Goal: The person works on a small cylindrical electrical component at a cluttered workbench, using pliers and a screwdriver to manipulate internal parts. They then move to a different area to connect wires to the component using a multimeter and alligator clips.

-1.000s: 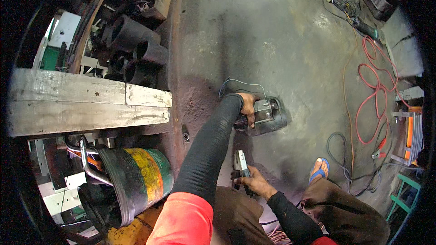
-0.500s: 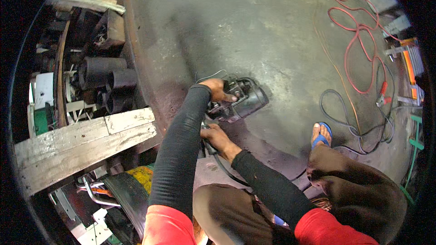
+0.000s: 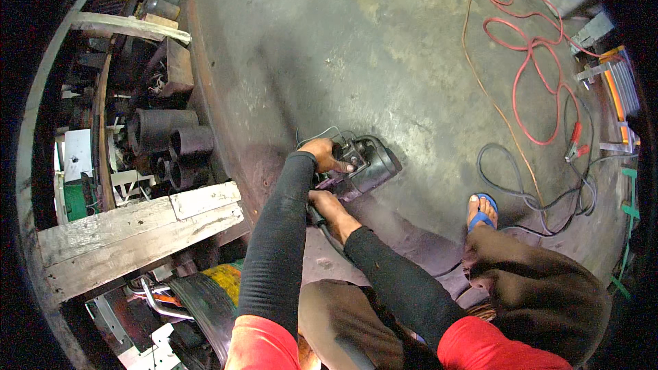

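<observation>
A black motor-like machine [image 3: 373, 164] with a rounded drum and a metal block on top sits on the floor in front of me. My left hand [image 3: 329, 155] grips its near left side, thumb pressed on the block and the other fingers mostly hidden. Just below, my right hand [image 3: 334, 211] is closed around a thick black cable [image 3: 329, 236] close against the machine. The cable runs back under my right forearm, and what its end meets is covered by my hand. A thin wire [image 3: 317, 133] loops out behind my left hand.
White-worn wooden planks [image 3: 140, 233] lie at the left, near dark pipe pieces [image 3: 164, 130] and a shelf of scrap. A red cable [image 3: 524, 82] with a clamp [image 3: 576, 144] and a dark cable [image 3: 490, 178] coil at the right. My foot in a blue sandal [image 3: 484, 212] stands nearby.
My right hand has moved up slightly, closer to the machine and my left hand. My left hand keeps its hold. The view has shifted a little.
</observation>
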A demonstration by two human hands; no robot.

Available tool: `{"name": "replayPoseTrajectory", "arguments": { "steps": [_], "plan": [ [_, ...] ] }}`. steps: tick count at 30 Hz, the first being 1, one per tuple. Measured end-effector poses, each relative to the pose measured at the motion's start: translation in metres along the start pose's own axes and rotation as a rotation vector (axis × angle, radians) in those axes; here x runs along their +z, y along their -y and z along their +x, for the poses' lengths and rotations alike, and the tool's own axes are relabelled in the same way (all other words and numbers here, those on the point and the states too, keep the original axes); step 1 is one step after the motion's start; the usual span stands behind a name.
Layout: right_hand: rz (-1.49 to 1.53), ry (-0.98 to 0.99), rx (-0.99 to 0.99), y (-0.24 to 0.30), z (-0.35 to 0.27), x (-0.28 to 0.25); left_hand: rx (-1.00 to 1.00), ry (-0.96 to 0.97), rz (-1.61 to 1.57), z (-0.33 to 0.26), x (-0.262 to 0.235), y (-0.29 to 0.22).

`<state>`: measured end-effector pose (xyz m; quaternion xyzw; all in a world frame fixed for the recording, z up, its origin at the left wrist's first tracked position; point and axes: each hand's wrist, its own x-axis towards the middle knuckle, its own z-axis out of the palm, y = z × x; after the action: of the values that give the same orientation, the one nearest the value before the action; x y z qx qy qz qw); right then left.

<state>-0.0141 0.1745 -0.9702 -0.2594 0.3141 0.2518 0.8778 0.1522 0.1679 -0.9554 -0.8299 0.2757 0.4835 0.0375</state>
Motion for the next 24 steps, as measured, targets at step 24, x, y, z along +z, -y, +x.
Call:
{"name": "replayPoseTrajectory", "arguments": {
  "steps": [24],
  "plan": [
    [-1.274, -0.209, -1.04, 0.305, -0.158, 0.099, 0.222, -1.135, -1.29, -0.194, -0.04, 0.016]
  ]
}}
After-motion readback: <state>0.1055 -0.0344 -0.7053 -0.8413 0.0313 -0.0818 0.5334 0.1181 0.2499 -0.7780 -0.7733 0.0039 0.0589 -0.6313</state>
